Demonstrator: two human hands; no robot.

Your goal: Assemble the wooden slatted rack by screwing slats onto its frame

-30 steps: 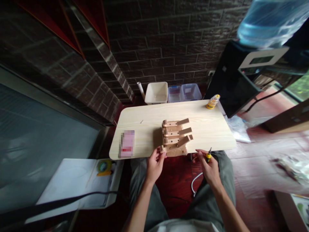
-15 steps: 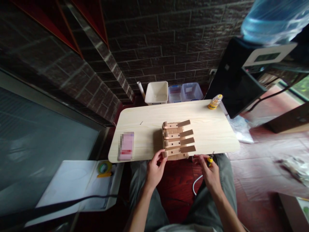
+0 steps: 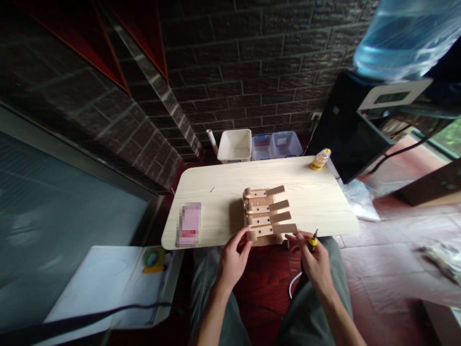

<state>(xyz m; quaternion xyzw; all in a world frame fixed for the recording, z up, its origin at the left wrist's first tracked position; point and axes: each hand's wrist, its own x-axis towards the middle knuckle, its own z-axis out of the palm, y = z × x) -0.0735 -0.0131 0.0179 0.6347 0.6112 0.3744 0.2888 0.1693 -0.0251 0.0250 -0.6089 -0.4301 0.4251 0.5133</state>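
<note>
Left hand (image 3: 233,257) has thumb and fingertips pinched on the rounded left end of the nearest wooden hook (image 3: 265,231), lower center of frame. Right hand (image 3: 317,259), further right, is curled around a yellow-and-black screwdriver (image 3: 312,244), tip up, fingers near the hook's flat end; can't tell if they touch. From my end, four hooks (image 3: 259,194) sit lined up on the brown block (image 3: 270,240), so that row looks done. Can't tell if the dark dots (image 3: 271,229) are screws or bare holes, so no idea what's left.
</note>
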